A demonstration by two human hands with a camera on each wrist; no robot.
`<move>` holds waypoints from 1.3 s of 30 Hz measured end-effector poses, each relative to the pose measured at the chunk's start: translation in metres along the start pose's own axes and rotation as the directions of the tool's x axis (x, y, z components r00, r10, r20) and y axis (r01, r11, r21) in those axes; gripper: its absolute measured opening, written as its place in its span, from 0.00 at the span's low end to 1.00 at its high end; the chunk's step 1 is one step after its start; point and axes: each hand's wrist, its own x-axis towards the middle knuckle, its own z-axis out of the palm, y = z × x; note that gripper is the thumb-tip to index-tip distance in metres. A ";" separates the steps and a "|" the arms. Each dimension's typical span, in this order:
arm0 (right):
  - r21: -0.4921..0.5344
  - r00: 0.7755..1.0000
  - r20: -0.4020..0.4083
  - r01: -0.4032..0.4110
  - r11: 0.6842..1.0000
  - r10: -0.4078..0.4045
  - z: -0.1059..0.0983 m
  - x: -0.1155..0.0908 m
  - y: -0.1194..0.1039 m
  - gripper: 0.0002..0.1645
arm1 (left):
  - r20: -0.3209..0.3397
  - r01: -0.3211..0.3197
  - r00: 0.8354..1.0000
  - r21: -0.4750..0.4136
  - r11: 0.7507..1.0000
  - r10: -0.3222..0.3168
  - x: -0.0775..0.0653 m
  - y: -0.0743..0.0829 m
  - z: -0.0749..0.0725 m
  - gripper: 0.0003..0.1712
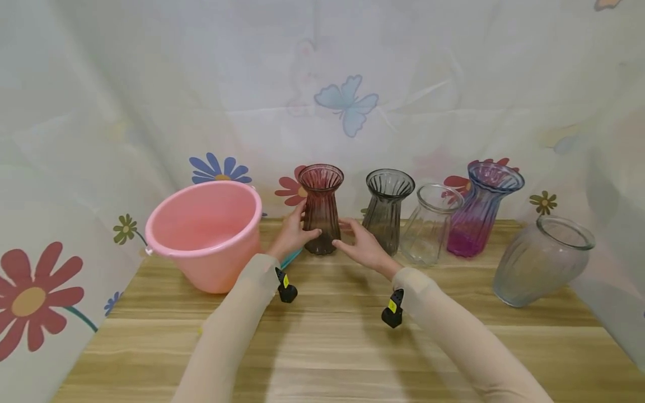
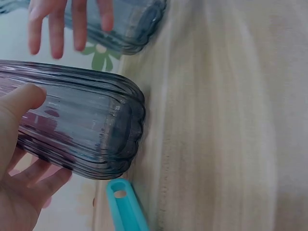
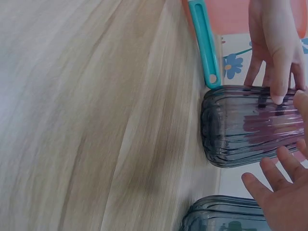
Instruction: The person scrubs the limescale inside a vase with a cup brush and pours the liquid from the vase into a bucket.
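A ribbed glass vase (image 1: 322, 210), reddish at the top and grey toward its base, stands upright at the back of the wooden table. My left hand (image 1: 293, 232) holds it from the left, thumb across the front and fingers around the side, as the left wrist view shows. On the vase's other side is my right hand (image 1: 367, 247), its fingers spread and relaxed close beside the glass. In the right wrist view this hand (image 3: 284, 192) has a gap between its fingers and the vase (image 3: 250, 127). A smoky grey vase (image 1: 385, 210) stands just behind the right hand.
Left of the vase is a pink bucket (image 1: 219, 271), with a turquoise handle (image 2: 126, 207) lying between them. To the right stand a clear vase (image 1: 425, 238), a blue-purple vase (image 1: 473, 218) and a wide clear vase (image 1: 539, 263). A flowered curtain (image 1: 428, 112) hangs behind.
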 end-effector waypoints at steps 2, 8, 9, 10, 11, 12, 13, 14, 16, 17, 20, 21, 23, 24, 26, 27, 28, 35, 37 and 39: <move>-0.011 1.000 -0.014 0.025 1.000 -0.026 -0.001 -0.002 0.000 0.32 | -0.014 0.005 1.000 -0.002 1.000 -0.005 0.004 -0.001 0.000 0.49; -0.055 0.992 -0.087 0.090 0.994 -0.095 -0.005 -0.012 0.003 0.22 | -0.039 0.018 0.999 0.005 1.000 -0.018 0.010 -0.001 0.001 0.48; -0.059 0.989 -0.103 0.100 0.993 -0.106 -0.006 -0.014 0.003 0.21 | -0.046 0.016 0.999 0.019 1.000 -0.015 0.010 0.000 0.002 0.48; -0.066 0.985 -0.122 0.111 0.992 -0.118 -0.007 -0.016 0.004 0.20 | -0.058 0.010 0.998 0.035 0.999 -0.008 0.010 0.000 0.003 0.48; -0.072 0.981 -0.141 0.122 0.990 -0.131 -0.009 -0.018 0.004 0.19 | -0.068 0.006 0.998 0.047 0.999 -0.003 0.008 0.001 0.003 0.49; -0.080 0.976 -0.162 0.133 0.988 -0.145 -0.011 -0.021 0.005 0.19 | -0.079 0.000 0.997 0.059 0.998 0.005 0.006 0.001 0.004 0.49; -0.092 0.971 -0.180 0.145 0.985 -0.159 -0.013 -0.024 0.006 0.18 | -0.090 -0.006 0.996 0.070 0.998 0.012 0.004 0.002 0.004 0.50; -0.103 0.964 -0.199 0.157 0.982 -0.175 -0.016 -0.026 0.008 0.18 | -0.099 -0.010 0.995 0.082 0.997 0.018 0.002 0.002 0.005 0.50; -0.114 0.949 -0.245 0.174 0.978 -0.197 -0.022 -0.033 0.012 0.17 | -0.110 -0.017 0.994 0.089 0.996 0.026 -0.005 0.003 0.005 0.50; -0.116 0.941 -0.271 0.177 0.977 -0.203 -0.025 -0.037 0.014 0.17 | -0.110 -0.015 0.994 0.089 0.996 0.025 -0.010 0.004 0.004 0.50; -0.120 0.912 -0.354 0.174 0.977 -0.206 -0.034 -0.045 0.021 0.18 | -0.105 -0.026 0.994 0.107 0.994 0.037 -0.021 0.004 0.001 0.49; -0.120 0.903 -0.380 0.166 0.979 -0.200 -0.036 -0.048 0.022 0.19 | -0.103 -0.026 0.994 0.111 0.993 0.038 -0.026 0.004 0.000 0.48; -0.128 0.884 -0.426 0.148 0.981 -0.190 -0.040 -0.052 0.026 0.21 | -0.090 -0.039 0.995 0.114 0.993 0.049 -0.035 0.004 -0.003 0.47; -0.136 0.875 -0.447 0.139 0.981 -0.186 -0.042 -0.053 0.027 0.23 | -0.083 -0.043 0.995 0.118 0.992 0.053 -0.039 0.004 -0.005 0.46; -0.143 0.863 -0.478 0.109 0.984 -0.165 -0.045 -0.055 0.029 0.26 | -0.062 -0.044 0.997 0.115 0.992 0.051 -0.048 0.004 -0.006 0.45; -0.139 0.859 -0.490 0.092 0.986 -0.150 -0.046 -0.055 0.030 0.28 | -0.052 -0.047 0.997 0.107 0.993 0.052 -0.052 0.005 -0.007 0.44; -0.141 0.856 -0.499 0.076 0.987 -0.137 -0.047 -0.055 0.030 0.31 | -0.039 -0.051 0.998 0.101 0.994 0.055 -0.056 0.004 -0.007 0.44; -0.104 0.908 -0.419 -0.040 0.994 -0.007 -0.061 -0.044 0.026 0.49 | 0.040 -0.080 0.996 0.015 0.997 0.079 -0.076 0.003 0.001 0.41; -0.078 0.924 -0.380 -0.066 0.995 0.031 -0.065 -0.037 0.024 0.52 | 0.064 -0.078 0.995 -0.010 0.997 0.078 -0.080 0.003 0.006 0.41; -0.055 0.936 -0.346 -0.095 0.994 0.071 -0.068 -0.029 0.023 0.53 | 0.080 -0.074 0.994 -0.014 0.997 0.075 -0.082 0.002 0.012 0.40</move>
